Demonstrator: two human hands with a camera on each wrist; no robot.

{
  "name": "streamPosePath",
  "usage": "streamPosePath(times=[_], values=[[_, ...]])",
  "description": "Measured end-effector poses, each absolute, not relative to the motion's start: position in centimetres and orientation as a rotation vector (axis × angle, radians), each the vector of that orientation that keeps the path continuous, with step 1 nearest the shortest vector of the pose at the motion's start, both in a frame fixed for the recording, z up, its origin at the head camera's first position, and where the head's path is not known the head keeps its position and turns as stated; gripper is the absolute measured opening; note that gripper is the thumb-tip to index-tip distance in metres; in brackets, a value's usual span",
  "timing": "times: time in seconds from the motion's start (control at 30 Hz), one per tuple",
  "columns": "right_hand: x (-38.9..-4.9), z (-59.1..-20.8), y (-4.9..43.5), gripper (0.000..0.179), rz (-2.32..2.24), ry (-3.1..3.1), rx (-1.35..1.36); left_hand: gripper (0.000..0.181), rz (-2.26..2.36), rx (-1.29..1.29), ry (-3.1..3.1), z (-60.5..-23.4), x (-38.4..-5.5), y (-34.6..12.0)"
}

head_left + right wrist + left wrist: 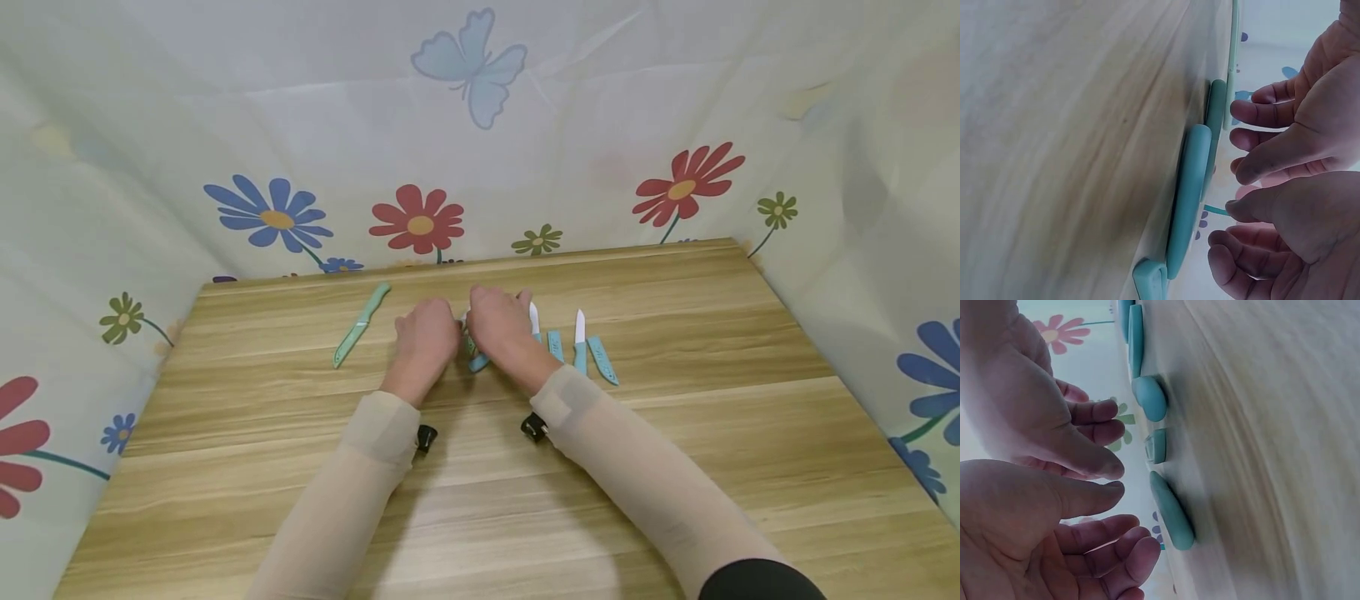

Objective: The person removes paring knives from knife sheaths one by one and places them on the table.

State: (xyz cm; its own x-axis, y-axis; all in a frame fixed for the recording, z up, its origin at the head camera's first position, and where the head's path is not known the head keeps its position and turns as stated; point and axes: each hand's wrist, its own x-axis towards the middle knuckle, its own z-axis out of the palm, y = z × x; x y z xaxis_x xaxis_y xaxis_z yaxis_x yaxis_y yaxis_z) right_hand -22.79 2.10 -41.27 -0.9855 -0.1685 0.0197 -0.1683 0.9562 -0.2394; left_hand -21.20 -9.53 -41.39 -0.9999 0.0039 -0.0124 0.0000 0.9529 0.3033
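Over the middle of the table, my left hand (pixel 427 337) and right hand (pixel 498 325) hover side by side. Both have loosely bent fingers with nothing between them, as the left hand (pixel 1085 550) shows in the left wrist view and the right hand (pixel 1297 234) in the right wrist view. Close beneath them lies a knife with a rounded blue handle (pixel 477 363), mostly hidden by the hands. To the right are a white-bladed knife (pixel 535 318), partly covered by my right hand, and a blue blade sheath (pixel 555 344).
Farther right, another white-bladed knife (pixel 580 340) with a blue handle lies beside a blue sheath (pixel 603 360). A pale green knife (pixel 362 325), its blade covered, lies at the left. A flowered curtain (pixel 585 125) encloses the wooden table (pixel 480 500).
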Motion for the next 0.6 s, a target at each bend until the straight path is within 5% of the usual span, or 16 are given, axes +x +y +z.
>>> streamPosePath(times=[0.6], values=[[-20.9,-41.0,3.6,0.024,-0.364,3.205,-0.494,0.028,0.436,0.063,3.182,-41.2,-20.6,-11.5]])
